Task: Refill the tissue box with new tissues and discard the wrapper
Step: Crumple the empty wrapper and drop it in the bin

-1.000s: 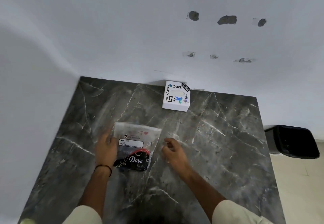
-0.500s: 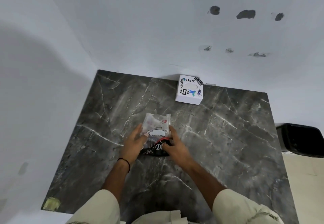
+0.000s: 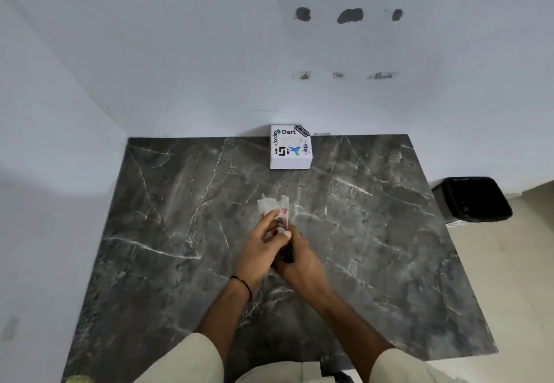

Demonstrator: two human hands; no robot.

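Note:
A clear plastic wrapper (image 3: 277,207) with red and black print is squeezed into a narrow bundle between both hands, above the middle of the dark marble table (image 3: 180,232). My left hand (image 3: 260,244) grips its left side, fingers curled over it. My right hand (image 3: 296,258) grips its lower right part. The wrapper's top end sticks out past my fingers; its bottom is hidden by them. A white tissue box (image 3: 290,147) with stickers stands at the table's far edge, against the wall.
A black waste bin (image 3: 473,200) stands on the floor to the right of the table. White walls close off the far side and the left side of the table.
The wrapper lay flat under my left hand a second ago. Both hands have since closed in on it and crumpled it into a narrow bundle. The camera has pulled back.

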